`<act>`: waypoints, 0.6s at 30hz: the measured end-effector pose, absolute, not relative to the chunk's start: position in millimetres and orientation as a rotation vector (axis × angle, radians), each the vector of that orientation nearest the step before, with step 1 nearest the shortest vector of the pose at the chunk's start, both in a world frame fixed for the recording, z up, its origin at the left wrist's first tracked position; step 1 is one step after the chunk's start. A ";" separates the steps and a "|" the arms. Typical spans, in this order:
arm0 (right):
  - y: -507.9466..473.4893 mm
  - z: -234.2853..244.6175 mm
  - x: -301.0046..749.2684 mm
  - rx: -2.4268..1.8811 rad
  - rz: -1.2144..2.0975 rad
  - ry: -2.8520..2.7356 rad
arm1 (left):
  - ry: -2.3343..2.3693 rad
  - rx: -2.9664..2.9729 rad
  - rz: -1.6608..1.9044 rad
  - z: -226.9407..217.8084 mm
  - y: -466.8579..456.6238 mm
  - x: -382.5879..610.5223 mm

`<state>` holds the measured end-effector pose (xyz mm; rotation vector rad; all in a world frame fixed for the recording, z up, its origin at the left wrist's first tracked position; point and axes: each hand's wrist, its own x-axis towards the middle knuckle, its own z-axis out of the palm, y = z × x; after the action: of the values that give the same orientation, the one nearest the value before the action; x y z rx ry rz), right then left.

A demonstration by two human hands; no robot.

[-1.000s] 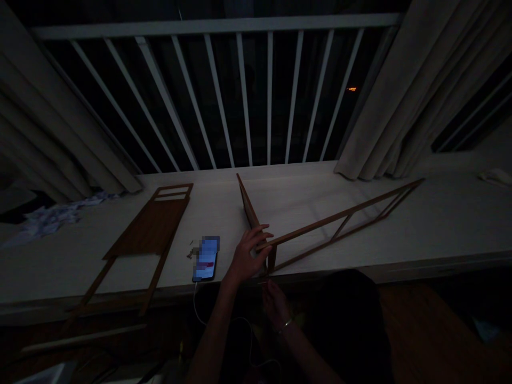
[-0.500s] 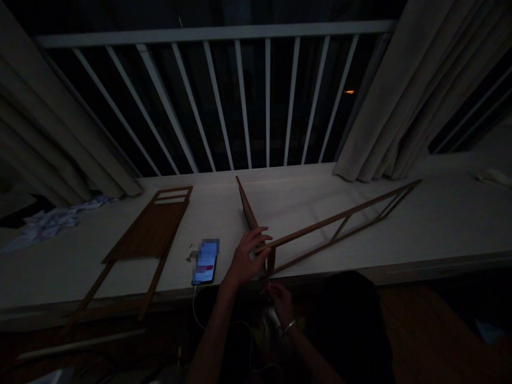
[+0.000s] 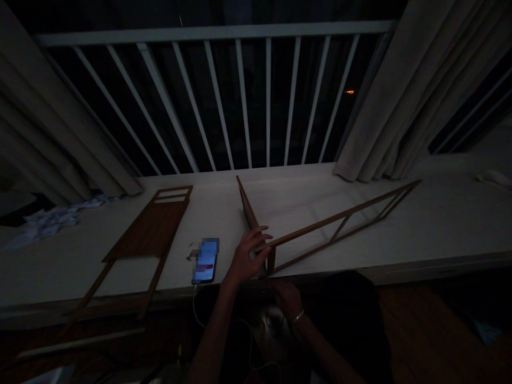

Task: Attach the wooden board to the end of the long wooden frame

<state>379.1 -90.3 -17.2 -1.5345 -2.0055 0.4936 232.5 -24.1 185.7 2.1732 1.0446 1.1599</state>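
Observation:
My left hand (image 3: 248, 257) rests with fingers spread against the near corner of an upright wooden frame (image 3: 336, 224) that stands on the pale ledge (image 3: 296, 200), where a wooden panel (image 3: 247, 209) meets it. My right hand (image 3: 287, 298) is just below the ledge's front edge under that corner, fingers curled; it is too dark to see what it holds. A bracelet is on its wrist.
A second wooden panel with legs (image 3: 146, 234) lies flat at the left, overhanging the ledge. A lit phone (image 3: 205, 260) with a cable lies beside my left hand, small screws next to it. White railing (image 3: 244, 96) and curtains (image 3: 396, 90) stand behind; crumpled paper (image 3: 52, 220) far left.
My right hand has shifted slightly right and down below the ledge edge. The left hand and the frame have stayed put.

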 end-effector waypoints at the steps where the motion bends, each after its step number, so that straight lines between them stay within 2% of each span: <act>1: -89.9 -15.3 379.8 -1.541 0.433 -2.049 | 1.042 2.175 1.156 186.2 -24.2 232.4; 6: -88.2 -5.6 380.7 -1.560 0.245 -2.171 | 1.033 2.182 1.161 187.2 -24.8 231.9; 18: -79.6 3.6 385.2 -1.634 0.134 -2.369 | 1.040 2.177 1.159 185.4 -23.6 232.4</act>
<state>385.2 -79.6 3.6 -1.6337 -2.3693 0.1335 232.4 -23.6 185.4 2.1772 1.0399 1.1593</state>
